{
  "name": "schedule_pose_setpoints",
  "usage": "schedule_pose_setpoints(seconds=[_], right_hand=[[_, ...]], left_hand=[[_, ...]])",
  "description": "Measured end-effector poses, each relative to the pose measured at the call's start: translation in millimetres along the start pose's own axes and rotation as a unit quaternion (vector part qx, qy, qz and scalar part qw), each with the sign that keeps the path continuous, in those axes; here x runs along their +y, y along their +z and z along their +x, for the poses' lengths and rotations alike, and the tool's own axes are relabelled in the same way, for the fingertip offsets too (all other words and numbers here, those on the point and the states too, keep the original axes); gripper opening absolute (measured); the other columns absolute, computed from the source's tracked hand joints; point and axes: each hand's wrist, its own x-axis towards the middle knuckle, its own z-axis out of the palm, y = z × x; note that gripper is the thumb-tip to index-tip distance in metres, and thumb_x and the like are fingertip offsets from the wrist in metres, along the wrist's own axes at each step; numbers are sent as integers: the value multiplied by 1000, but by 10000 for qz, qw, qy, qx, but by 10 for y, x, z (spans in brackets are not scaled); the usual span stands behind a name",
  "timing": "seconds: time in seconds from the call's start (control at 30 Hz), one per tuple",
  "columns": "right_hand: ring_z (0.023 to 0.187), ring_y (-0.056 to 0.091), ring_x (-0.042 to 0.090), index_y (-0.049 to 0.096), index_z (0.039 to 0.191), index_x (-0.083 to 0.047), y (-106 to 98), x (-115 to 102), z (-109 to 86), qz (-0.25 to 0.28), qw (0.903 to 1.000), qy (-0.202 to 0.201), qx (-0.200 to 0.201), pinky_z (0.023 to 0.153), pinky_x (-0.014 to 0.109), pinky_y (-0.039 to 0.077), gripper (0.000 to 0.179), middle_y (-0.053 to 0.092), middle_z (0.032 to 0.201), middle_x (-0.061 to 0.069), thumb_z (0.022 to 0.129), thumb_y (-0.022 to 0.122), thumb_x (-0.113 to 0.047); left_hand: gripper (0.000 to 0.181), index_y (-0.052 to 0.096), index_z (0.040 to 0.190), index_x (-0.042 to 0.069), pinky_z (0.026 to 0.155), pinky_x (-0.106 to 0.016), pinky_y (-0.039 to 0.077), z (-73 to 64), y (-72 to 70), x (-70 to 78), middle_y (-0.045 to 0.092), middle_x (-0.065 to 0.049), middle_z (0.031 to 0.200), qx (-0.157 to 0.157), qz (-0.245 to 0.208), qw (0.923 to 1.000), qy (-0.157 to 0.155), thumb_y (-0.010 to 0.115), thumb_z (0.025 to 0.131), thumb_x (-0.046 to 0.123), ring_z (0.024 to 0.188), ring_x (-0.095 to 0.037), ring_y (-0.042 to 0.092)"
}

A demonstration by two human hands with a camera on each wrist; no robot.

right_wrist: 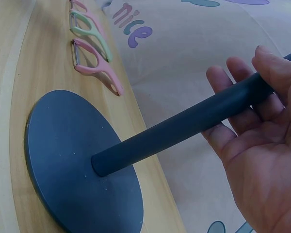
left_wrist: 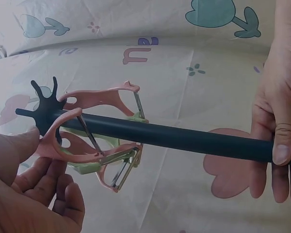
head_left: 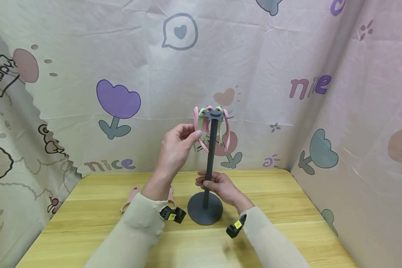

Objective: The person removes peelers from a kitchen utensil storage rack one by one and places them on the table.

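Observation:
A dark stand with a round base stands upright, a ring of hooks at its top. Several pink and green vegetable peelers hang from the hooks, among them a pink peeler on the right side. With thumb and fingers, my left hand pinches the handle of another pink peeler right at the hooks. Lower down, my right hand holds the pole, its thumb on one side and fingers round the other. The hanging peelers overlap one another in the head view.
On the wooden table, left of the base, lie a pink peeler, a green peeler and one more pink one behind; my left forearm partly covers them in the head view. A printed cloth hangs behind and at both sides.

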Motion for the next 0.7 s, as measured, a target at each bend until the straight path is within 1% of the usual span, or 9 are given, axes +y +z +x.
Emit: schedule_pose_setpoints(seconds=[0.1,0.3,0.53,0.7], right_hand=[[125,70,26,59,144,2,2,4,1,5,10000,28,17,108,41,53,41,71,132,20,104,64,-8],[125,70,27,59,144,2,1,6,-3,0,10000,12,11,108,41,53,43,71,132,20,104,65,-10],[126,69,29,57,146,3,8,-4,-8,35,10000,24,3,110,43,52,44,70,133,22,105,64,-10],[127,68,31,57,146,3,13,-9,-10,71,10000,38,9,110,43,52,44,69,134,24,105,64,-8]], left_hand=[[28,72,124,14,101,-45,51,-12,-14,7,72,-4,114,5,-73,10000,10,75,100,30,112,-22,64],[29,72,124,14,103,-46,51,-37,-47,30,71,-5,115,36,-88,9999,42,75,100,29,113,-23,64],[30,71,125,14,105,-46,51,-63,-79,36,72,-4,120,23,-152,9999,-8,75,100,30,120,-21,65],[28,72,124,14,103,-46,49,-80,-92,40,71,-5,117,9,-106,9999,36,75,100,28,115,-22,64]])
